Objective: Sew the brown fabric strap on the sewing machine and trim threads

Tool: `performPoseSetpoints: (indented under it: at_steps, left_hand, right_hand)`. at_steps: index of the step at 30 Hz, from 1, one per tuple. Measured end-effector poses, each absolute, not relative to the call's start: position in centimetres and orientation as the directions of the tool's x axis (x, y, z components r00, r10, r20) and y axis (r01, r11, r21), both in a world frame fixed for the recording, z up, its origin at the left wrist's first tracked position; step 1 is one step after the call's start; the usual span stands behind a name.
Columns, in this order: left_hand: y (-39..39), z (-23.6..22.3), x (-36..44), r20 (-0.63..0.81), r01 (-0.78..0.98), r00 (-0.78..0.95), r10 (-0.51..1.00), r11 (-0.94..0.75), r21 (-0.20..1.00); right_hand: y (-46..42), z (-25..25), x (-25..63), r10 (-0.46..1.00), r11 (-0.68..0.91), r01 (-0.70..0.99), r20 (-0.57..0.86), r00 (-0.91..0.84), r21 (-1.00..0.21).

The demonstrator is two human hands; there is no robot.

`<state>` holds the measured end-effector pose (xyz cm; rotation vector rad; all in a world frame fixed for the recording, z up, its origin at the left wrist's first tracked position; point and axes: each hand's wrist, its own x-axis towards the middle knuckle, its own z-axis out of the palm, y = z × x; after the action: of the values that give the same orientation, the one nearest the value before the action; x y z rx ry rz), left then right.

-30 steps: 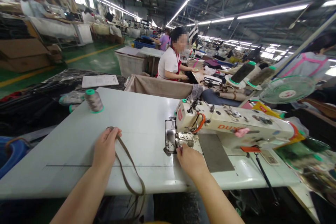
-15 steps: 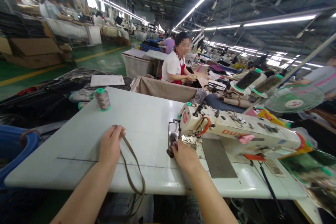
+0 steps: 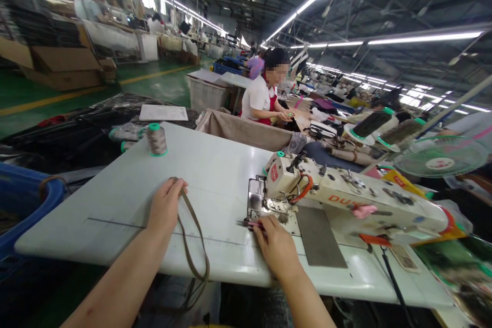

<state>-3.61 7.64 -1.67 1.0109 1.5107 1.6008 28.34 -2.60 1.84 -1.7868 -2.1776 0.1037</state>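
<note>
My left hand [image 3: 166,206] is closed over the table, pinching a narrow olive-brown strap [image 3: 195,223]. The strap hangs from my fingers in a long loop that drops over the table's front edge. My right hand [image 3: 277,246] is closed around a small pair of thread snips [image 3: 248,224], the thin metal points directed left. Its fingers partly hide the handle. The snips are just in front of the needle area of a white sewing machine [image 3: 326,189], beside the metal plate [image 3: 255,199] at its left end.
A grey-brown thread cone [image 3: 156,141] stands at the back left of the white table [image 3: 215,164]. A dark flat pad [image 3: 321,238] lies beside the machine. A fan [image 3: 440,158] is at right, a blue basket [image 3: 31,205] at left. A co-worker [image 3: 265,95] sits beyond a fabric-lined bin [image 3: 246,130].
My right hand has drawn back slightly from the machine's needle area, and the snips now show in its fingers. My left hand keeps its grip on the strap. The view has shifted a little.
</note>
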Motion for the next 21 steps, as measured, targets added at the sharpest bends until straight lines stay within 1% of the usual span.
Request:
performPoseSetpoints:
  at_steps: [3,5,8,13,16,21]
  left_hand:
    - [7.3,-1.2,-3.6,0.07,-0.009,-0.378,0.923,-0.079,0.997]
    - [7.0,-0.6,-3.3,0.084,0.006,-0.281,0.956,-0.086,0.996]
    - [6.5,0.4,-2.1,0.073,0.02,-0.084,0.994,-0.071,0.997]
    - [6.5,2.3,0.5,-0.043,0.046,0.196,0.98,0.035,0.998]
    - [7.6,3.6,1.9,-0.077,0.036,0.295,0.952,0.07,0.997]
    - [11.2,5.1,4.3,-0.074,-0.096,0.399,0.914,0.121,0.988]
  right_hand:
    - [-3.1,1.2,29.5,0.949,0.107,0.965,0.313,-0.027,-0.24]
    - [-3.4,1.1,29.9,0.937,0.101,0.958,0.349,-0.001,-0.268]
    - [-3.7,1.3,29.7,0.934,0.178,0.925,0.354,-0.051,-0.336]
    - [-3.0,1.6,28.4,0.903,0.307,0.845,0.415,-0.112,-0.439]
    - [-2.2,1.8,27.9,0.887,0.343,0.818,0.446,-0.12,-0.462]
    - [-1.0,2.2,26.4,0.903,0.35,0.766,0.413,-0.122,-0.54]
